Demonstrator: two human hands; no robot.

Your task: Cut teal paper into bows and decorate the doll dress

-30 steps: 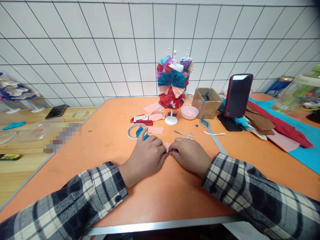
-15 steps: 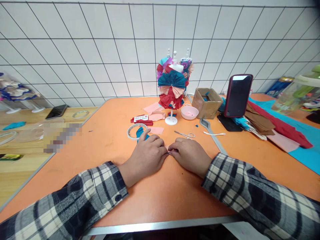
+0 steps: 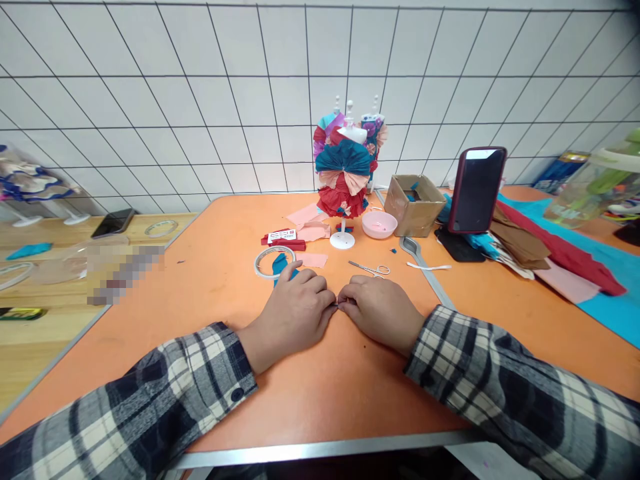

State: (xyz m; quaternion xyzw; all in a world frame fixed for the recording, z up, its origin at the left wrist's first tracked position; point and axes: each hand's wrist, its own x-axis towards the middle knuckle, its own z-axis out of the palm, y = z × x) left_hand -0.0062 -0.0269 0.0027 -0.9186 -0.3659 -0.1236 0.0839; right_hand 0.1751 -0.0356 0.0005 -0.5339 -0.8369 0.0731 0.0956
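Note:
My left hand rests on the orange table, its fingertips pinched close to those of my right hand. Both pinches meet on something tiny, mostly hidden by the fingers; I cannot make it out. Just beyond my left hand lie a roll of tape, a piece of blue paper and a pink paper piece. Small scissors lie beyond my right hand. Farther back, a mini dress form wears blue, pink and red pleated paper.
A pink bowl, a cardboard box and a grey spoon are behind my right hand. A phone stands upright at the right, near coloured paper sheets. Red strips lie at centre left.
The bit of pink paper that showed between my fingertips is now nearly out of sight. My right fingers have shifted very slightly; both hands are otherwise in the same place.

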